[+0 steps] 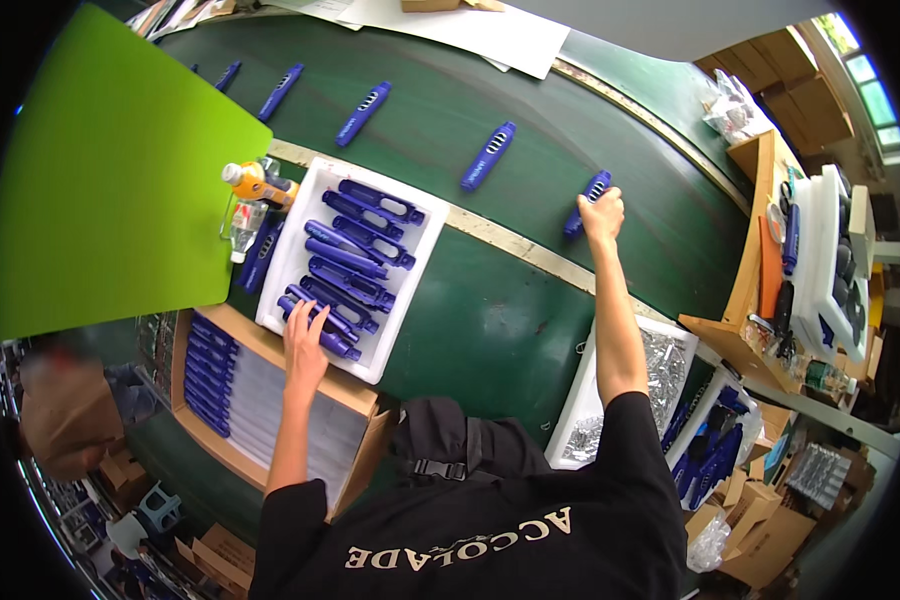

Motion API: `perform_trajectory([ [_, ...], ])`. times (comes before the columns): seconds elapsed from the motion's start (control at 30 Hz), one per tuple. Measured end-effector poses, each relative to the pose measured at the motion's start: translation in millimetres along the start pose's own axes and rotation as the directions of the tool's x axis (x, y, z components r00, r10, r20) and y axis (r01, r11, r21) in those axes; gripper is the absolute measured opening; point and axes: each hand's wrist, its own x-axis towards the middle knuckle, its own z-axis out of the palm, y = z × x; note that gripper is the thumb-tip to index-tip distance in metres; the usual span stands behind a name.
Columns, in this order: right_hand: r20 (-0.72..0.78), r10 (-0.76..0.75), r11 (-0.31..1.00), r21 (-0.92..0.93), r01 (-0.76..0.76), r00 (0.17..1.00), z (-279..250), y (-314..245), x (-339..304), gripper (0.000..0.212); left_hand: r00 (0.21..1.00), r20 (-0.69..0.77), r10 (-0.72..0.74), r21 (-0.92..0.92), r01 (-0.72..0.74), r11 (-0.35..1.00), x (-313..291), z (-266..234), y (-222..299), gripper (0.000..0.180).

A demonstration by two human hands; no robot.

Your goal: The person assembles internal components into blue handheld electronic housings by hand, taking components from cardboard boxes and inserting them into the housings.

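My right hand [602,213] reaches far forward, its fingers closed round a blue plastic housing [588,203] on the green belt. The housing is a long tube with slots near one end. Nearer and to the left, my left hand [305,347] has its fingers round another blue housing [339,345] at the near end of a white foam tray [425,245]. Several blue housing pieces lie side by side in that tray, some with a long open window. A further slotted housing [489,157] rests on the belt left of my right hand.
More blue housings [363,113] are spaced along the green belt [420,110]. Bottles [260,185] stand left of the tray, beside a bright green panel [130,180]. A cardboard box [255,330] holds housings in rows. Small clear parts fill a white tray [570,445] at right.
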Motion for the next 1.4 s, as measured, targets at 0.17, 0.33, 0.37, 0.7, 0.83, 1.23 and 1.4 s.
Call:
perform_trajectory([
  [0.17,-0.041,-0.105,0.994,-0.044,0.103,0.994,-10.7,-16.6,-31.0,0.050,0.999,-0.009,0.042,0.064,-0.041,0.997,-15.3,3.1,-28.7,0.050],
  [0.33,-0.158,-0.066,0.920,0.373,0.121,0.985,-55.5,48.2,-122.7,0.037,0.999,0.029,0.022,-0.089,-0.019,0.996,-14.0,2.5,-38.3,0.039],
  [0.37,-0.096,0.032,0.894,0.449,0.015,0.995,-74.6,55.3,-150.3,0.033,1.000,0.021,0.020,-0.045,-0.019,0.999,-20.0,-1.3,-36.8,0.039],
  [0.7,-0.281,0.064,0.998,0.000,-0.066,0.958,-161.4,220.0,-286.9,0.032,0.990,0.007,0.139,0.099,-0.139,0.985,-21.5,-0.1,-40.2,0.033],
  [0.83,-0.234,0.030,0.999,-0.023,-0.036,0.972,-166.8,229.4,-290.4,0.028,0.986,-0.001,0.169,0.139,-0.167,0.976,-29.3,-8.1,-40.2,0.027],
  [1.23,0.094,0.055,0.527,0.843,-0.109,0.994,-212.8,160.7,-305.3,0.012,0.976,0.079,-0.205,-0.987,0.106,0.120,-75.1,-20.5,114.7,0.027],
  [1.4,0.173,-0.196,0.302,0.947,-0.108,0.965,-242.9,75.8,-327.6,0.018,0.802,0.584,0.127,-0.619,0.541,-0.570,-91.7,-30.1,228.1,0.039],
])
